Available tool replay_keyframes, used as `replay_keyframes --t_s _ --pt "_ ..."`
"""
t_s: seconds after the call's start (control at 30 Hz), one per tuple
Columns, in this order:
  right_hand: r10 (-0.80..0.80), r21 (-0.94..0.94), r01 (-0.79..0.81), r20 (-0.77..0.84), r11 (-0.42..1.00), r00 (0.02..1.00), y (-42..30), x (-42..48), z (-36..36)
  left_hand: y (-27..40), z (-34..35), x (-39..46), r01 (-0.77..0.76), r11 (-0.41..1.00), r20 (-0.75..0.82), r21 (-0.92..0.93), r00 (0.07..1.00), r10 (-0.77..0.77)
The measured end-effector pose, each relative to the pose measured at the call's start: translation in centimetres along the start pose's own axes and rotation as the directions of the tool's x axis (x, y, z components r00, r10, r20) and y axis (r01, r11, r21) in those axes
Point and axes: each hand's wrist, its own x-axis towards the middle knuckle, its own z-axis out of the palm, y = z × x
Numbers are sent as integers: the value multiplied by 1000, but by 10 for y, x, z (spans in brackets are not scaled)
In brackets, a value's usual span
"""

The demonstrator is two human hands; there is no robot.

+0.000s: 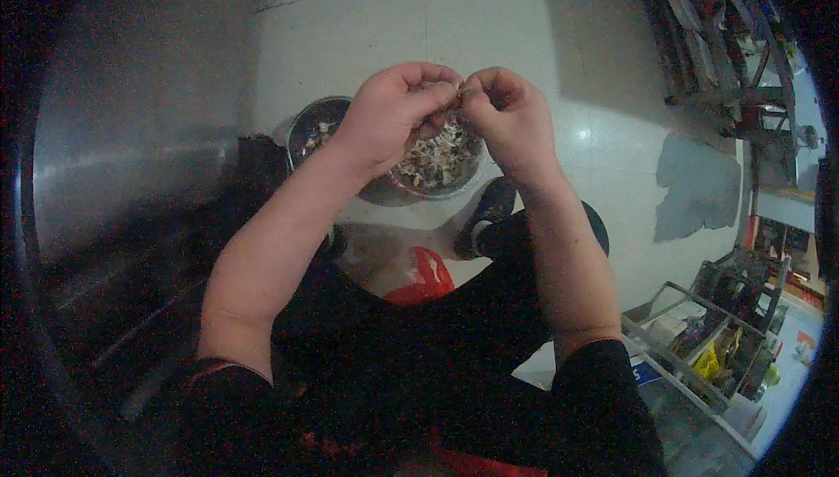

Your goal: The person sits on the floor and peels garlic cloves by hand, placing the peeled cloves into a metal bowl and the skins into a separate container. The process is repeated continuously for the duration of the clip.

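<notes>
My left hand [400,103] and my right hand [511,107] meet fingertip to fingertip above two round containers. Both pinch a small piece [461,92] between them, too small and blurred to name. Below my hands is a round container [438,195] with a pale, patterned rim, holding a heap of pale and brown scraps [436,159]. To its left stands a darker metal-looking pot [293,126] with similar small bits [318,138] inside. My left hand and forearm hide much of that pot. What the scraps are cannot be made out.
A red plastic bag [426,277] lies on the floor near my dark shoe [495,205]. At right are a divided crate [695,352] with packets, a grey patch [698,185] on the pale floor, and a cluttered rack [741,71]. A shiny dark surface [131,169] rises at left.
</notes>
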Motion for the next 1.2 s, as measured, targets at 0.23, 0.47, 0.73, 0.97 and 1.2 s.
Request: replay_keyframes --t_s 0.23,0.47,0.73,0.97,1.2 --pt "-19 -36 18 -35 999 999 10 7 -13 2 -17 7 -28 977 20 -210 999 32" --pt "-117 -158 111 -29 981 993 11 6 -11 9 0 1 -62 902 -134 427 982 131" --pt "-6 -117 -2 -65 993 998 2 -1 1 0 6 -8 -311 498 29 810 868 495" --pt "-83 -128 71 -93 989 992 18 5 3 -3 8 -8 -354 426 93 833 847 523" --pt "79 28 -78 -29 997 996 6 3 1 -6 7 -8 -417 576 66 703 845 531"
